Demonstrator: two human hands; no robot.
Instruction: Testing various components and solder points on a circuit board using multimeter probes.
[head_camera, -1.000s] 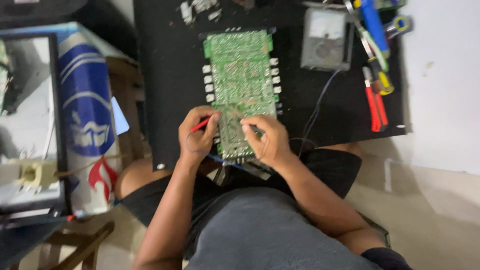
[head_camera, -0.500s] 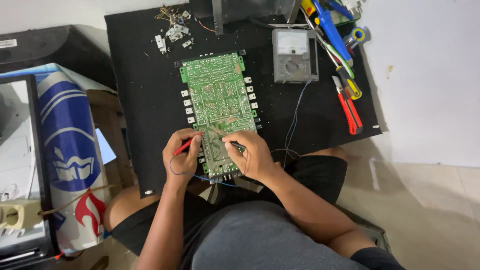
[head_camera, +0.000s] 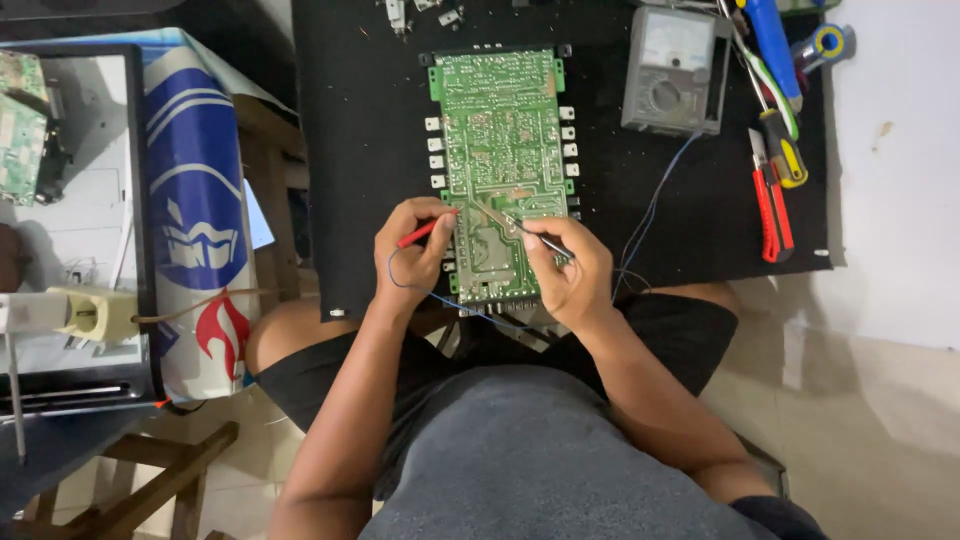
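1. Blue and white cloth with a red shape (head_camera: 195, 210) hangs at the far left, beside a wooden stool (head_camera: 130, 490) on the floor.
2. Next comes the black tabletop (head_camera: 350, 150). It carries all the things for the work.
3. The left hand (head_camera: 415, 250) rests at the near end of the green circuit board (head_camera: 500, 130). Its fingers are closed on a red probe (head_camera: 420, 234), held like a pencil. The red tip points at the board, but it is too small to tell if it touches.
4. A thin blue wire (head_camera: 440, 297) loops under that hand and runs along the near edge of the board.
5. The green circuit board lies flat in the middle of the tabletop, its long side running away from the person. White plugs line both long sides.
6. The right hand (head_camera: 570, 270) sits at the near right corner of the board. Its fingers are closed on a black probe (head_camera: 535, 235), and the thin metal tip leans left onto the board, near the red one.
7. I think this is the testing step: both probes are on spots close together.
8. The next move, I think, calls for steady tips and a look up at the grey meter (head_camera: 672, 70), which sits just right of the board's far end.
9. Red pliers (head_camera: 772, 215) and a yellow and black screwdriver (head_camera: 783, 148) lie at the far right, well apart from both hands.
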